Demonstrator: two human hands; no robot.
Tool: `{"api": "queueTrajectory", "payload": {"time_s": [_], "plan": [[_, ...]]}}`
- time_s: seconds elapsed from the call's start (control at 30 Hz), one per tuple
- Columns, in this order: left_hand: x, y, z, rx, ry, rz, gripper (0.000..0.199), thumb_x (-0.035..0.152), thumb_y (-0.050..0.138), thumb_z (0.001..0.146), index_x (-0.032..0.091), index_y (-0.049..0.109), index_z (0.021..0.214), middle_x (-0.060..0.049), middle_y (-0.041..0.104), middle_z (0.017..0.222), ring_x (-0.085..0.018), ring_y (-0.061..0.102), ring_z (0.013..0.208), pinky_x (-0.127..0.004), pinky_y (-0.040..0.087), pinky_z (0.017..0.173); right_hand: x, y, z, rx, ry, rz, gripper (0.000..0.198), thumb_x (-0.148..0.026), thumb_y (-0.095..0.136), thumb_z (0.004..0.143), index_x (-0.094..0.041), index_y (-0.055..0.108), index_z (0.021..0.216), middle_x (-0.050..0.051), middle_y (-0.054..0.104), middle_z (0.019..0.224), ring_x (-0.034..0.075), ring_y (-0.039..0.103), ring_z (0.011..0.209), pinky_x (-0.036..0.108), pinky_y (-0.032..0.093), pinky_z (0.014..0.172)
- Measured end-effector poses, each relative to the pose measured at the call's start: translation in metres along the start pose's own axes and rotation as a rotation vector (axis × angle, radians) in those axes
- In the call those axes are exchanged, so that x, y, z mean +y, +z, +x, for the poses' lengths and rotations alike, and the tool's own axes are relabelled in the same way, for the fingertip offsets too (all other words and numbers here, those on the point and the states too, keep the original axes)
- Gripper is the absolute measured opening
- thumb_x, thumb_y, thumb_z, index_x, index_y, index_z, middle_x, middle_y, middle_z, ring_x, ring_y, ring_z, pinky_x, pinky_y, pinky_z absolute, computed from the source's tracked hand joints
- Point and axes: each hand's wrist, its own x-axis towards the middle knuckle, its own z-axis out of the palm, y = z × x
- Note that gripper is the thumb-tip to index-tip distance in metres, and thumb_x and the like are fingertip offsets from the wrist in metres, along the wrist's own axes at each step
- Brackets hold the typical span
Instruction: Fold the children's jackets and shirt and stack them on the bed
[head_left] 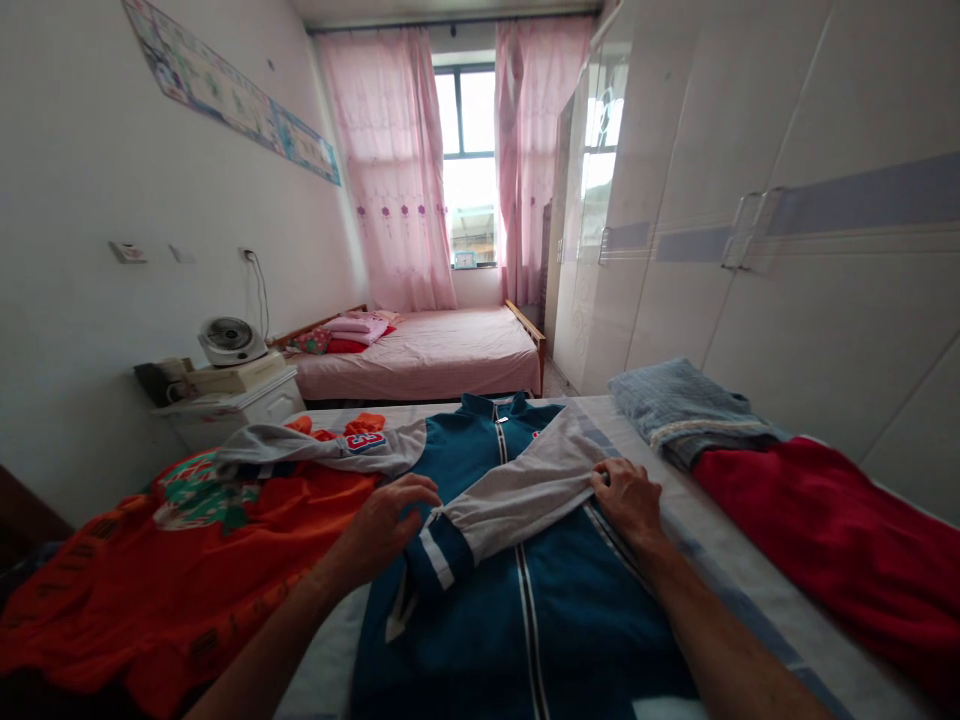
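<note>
A teal zip-up jacket (480, 610) with grey sleeves lies front up before me. Its sleeve on the right (517, 485) is folded across the chest, with the striped cuff near my left hand. The other sleeve stretches out to the left. My left hand (397, 515) hovers at the cuff, thumb and fingers apart, apparently holding nothing. At the outer bend of the folded sleeve, my right hand (628, 495) has its fingers curled onto the grey fabric; the fingertips are partly hidden.
An orange garment (262, 540) spreads along the left, partly under the jacket's sleeve. Folded blue jeans (682, 395) and a red garment (817, 530) lie at the right. Beyond stand a pink-covered bed (450, 345), a small fan (231, 340) and a white wardrobe (750, 130).
</note>
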Motion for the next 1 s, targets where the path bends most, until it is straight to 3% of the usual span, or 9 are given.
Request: {"api": "queueTrajectory", "payload": {"time_s": [0.07,0.13,0.3,0.43,1.0], "plan": [[0.01,0.015,0.013,0.074,0.052,0.07,0.041,0.005,0.037,0.079,0.02,0.067,0.102,-0.004,0.062,0.116,-0.016,0.059,0.104,-0.029,0.045,0.095,-0.004,-0.005,0.0,0.06,-0.045,-0.005,0.027,-0.024,0.041,0.084,-0.02,0.063,0.098,0.009,0.062,0.113,0.024,0.047,0.111,0.036,0.035,0.088],[0.013,0.037,0.022,0.059,0.112,0.161,0.043,0.008,0.037,0.083,0.021,0.061,0.117,-0.005,0.055,0.13,-0.017,0.053,0.116,-0.031,0.042,0.1,-0.005,-0.005,-0.001,0.093,-0.13,-0.018,0.033,-0.025,0.041,0.085,-0.021,0.06,0.111,0.007,0.055,0.127,0.023,0.039,0.123,0.036,0.031,0.097],[0.003,0.079,0.019,-0.211,0.135,0.292,0.044,0.04,0.039,0.092,0.032,0.042,0.135,-0.003,0.038,0.146,-0.024,0.031,0.135,-0.048,0.026,0.11,0.0,0.012,-0.002,-0.163,-0.198,-0.149,0.045,-0.036,0.039,0.087,-0.023,0.051,0.129,0.006,0.046,0.14,0.024,0.034,0.132,0.04,0.029,0.103],[-0.001,0.079,0.013,-0.244,0.1,0.263,0.049,0.053,0.037,0.091,0.037,0.038,0.137,-0.003,0.033,0.148,-0.024,0.027,0.137,-0.05,0.021,0.111,0.002,0.02,-0.003,-0.205,-0.18,-0.177,0.048,-0.037,0.036,0.089,-0.018,0.051,0.13,0.007,0.045,0.14,0.026,0.035,0.132,0.04,0.029,0.103],[-0.003,0.08,0.019,-0.265,0.052,0.286,0.05,0.05,0.043,0.087,0.036,0.042,0.135,-0.004,0.035,0.146,-0.027,0.031,0.135,-0.051,0.025,0.109,0.011,0.029,0.004,-0.237,-0.174,-0.142,0.053,-0.04,0.033,0.088,-0.018,0.049,0.133,0.007,0.042,0.142,0.026,0.031,0.134,0.042,0.03,0.105]]}}
